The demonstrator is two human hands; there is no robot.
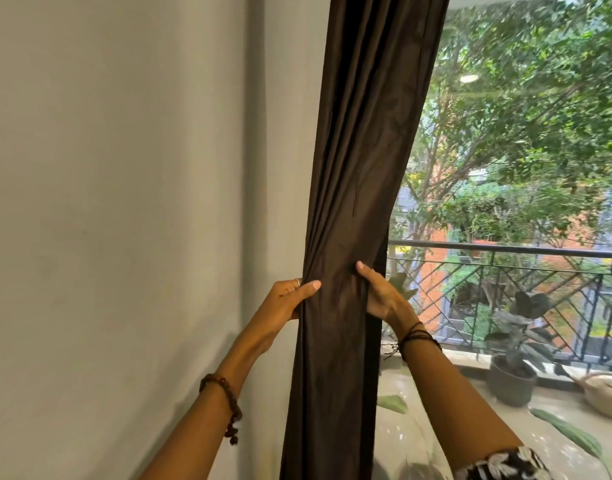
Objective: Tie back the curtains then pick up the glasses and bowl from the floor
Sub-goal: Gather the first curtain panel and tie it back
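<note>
- Our left hand point(283, 299) grips the near edge of the long dark brown fabric curtain point(360, 168), thumb across the front, fingers curled behind.
- Our right hand point(379, 292) clasps the other side, so the cloth is bunched between both, beside the pale grey wall point(124, 202).
- We judge the gathering step is in hand; next we need a tie, which is not in view.
- Glasses and bowl are not visible here.

A ring point(297, 282), brown bead bracelet point(225, 403), dark cord wristbands point(417, 336), and black-and-white floral sleeve point(501, 464).
</note>
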